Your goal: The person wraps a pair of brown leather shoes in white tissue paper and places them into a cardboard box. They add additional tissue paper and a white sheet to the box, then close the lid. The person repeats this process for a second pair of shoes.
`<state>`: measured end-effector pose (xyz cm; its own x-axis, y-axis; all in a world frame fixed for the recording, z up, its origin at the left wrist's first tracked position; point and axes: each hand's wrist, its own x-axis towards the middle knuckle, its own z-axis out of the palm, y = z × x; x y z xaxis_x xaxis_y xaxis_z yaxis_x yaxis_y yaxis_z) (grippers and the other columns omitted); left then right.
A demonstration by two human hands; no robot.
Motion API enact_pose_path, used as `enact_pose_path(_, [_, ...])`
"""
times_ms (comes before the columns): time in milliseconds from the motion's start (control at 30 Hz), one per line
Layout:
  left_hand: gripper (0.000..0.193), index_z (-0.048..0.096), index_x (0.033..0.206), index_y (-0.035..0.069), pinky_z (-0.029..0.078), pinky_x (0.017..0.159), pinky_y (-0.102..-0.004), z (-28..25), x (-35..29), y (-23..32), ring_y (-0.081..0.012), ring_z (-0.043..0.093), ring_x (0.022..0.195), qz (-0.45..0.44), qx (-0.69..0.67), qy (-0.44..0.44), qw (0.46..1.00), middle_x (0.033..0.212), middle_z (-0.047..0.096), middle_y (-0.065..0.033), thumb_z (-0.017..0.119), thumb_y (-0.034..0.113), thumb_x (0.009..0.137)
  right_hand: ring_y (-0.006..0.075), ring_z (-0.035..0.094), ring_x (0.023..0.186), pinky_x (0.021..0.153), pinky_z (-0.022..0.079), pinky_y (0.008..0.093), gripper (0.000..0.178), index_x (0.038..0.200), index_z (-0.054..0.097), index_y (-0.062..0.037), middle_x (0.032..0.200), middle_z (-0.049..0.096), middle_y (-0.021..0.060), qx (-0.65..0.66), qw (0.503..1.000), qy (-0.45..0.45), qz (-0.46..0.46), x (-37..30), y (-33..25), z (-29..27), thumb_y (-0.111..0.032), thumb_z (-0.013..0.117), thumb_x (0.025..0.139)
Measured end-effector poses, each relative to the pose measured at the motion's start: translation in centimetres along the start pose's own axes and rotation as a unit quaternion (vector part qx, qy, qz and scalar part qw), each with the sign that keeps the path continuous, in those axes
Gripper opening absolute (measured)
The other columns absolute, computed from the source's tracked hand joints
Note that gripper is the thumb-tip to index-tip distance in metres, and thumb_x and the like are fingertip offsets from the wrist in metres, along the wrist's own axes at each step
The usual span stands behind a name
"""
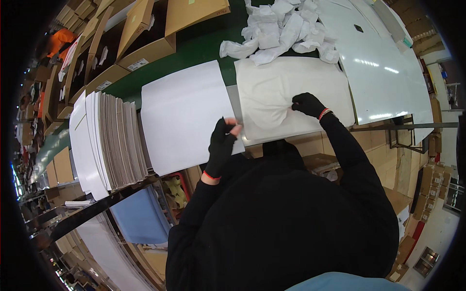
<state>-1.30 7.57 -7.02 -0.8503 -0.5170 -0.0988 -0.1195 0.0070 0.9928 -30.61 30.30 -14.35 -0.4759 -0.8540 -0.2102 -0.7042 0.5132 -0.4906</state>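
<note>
A thin cream sheet of tissue-like paper lies in front of me, slightly right of the middle. My right hand, in a black glove with bare fingertips, pinches this sheet, and creases run from its fingers across the paper. Left of it lies a smooth white paper sheet. Over that sheet's right edge hovers my left hand, in a matching glove, its fingers bent but apart and nothing visible in them.
A tall stack of white-faced sheets stands at the left. Crumpled white paper-wrapped bundles are heaped at the back. Open cardboard boxes line the far left of the green table. A glossy pale board lies at the right.
</note>
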Motion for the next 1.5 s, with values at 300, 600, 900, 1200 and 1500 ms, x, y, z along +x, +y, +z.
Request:
enact_pose_path(300, [0.038,0.056,0.121,0.002,0.05,0.085,-0.0386,-0.6,5.3,-10.7,-0.0334,0.061,0.098,0.029,0.246,0.101,0.964,0.108,0.062,-0.0198,0.061,0.008,0.084,0.0145,0.064,0.084,0.085,0.049,0.0349,0.021,0.094,0.063,-0.0027,0.089,0.069,0.0053,0.364,0.923,-0.047,-0.113,-2.1,-16.2,-3.8,-0.018,0.072,0.083])
enact_pose_path(600, [0.057,0.036,0.142,0.005,0.04,0.104,-0.0372,-13.8,2.6,-4.7,-0.0226,0.047,0.124,0.146,-0.037,0.251,0.956,0.137,0.046,-0.0121,0.056,0.034,0.097,0.0441,0.022,0.14,0.11,0.02,0.0602,0.077,0.147,0.035,-0.016,0.154,0.026,0.02,-0.168,0.968,0.178,0.051,-4.9,0.5,6.2,-0.045,0.067,0.084])
enact_pose_path(900, [0.039,0.049,0.132,0.002,0.042,0.098,-0.0342,-10.7,0.1,-1.1,-0.0213,0.052,0.117,0.132,-0.004,0.299,0.945,0.127,0.053,-0.0121,0.044,0.014,0.095,0.0254,0.057,0.116,0.107,0.038,0.0397,0.032,0.124,0.06,-0.0074,0.118,0.063,0.015,0.254,0.86,0.309,0.318,-2.4,-0.5,-1.1,-0.011,0.054,0.092])
enact_pose_path(1200, [0.062,0.033,0.143,0.002,0.026,0.111,-0.0359,0.9,-0.5,7.8,-0.0225,0.036,0.133,0.209,-0.04,0.058,0.975,0.142,0.038,-0.0118,0.06,0.017,0.089,0.0152,0.062,0.093,0.085,0.049,0.0289,0.033,0.117,0.056,0.0004,0.109,0.062,0.0078,0.752,0.61,-0.207,-0.142,0.8,-25.6,-6.4,-0.027,0.049,0.1])
enact_pose_path(1500, [0.072,0.025,0.146,0.003,0.03,0.11,-0.0372,-10.5,1.5,7.3,-0.0235,0.038,0.132,0.164,-0.238,0.178,0.941,0.142,0.036,-0.0125,0.063,0.028,0.089,0.0261,0.047,0.127,0.103,0.04,0.0367,0.075,0.145,0.032,-0.0073,0.138,0.046,0.0143,0.393,0.892,0.108,-0.198,0.8,-28.9,-1.3,-0.023,0.072,0.084])
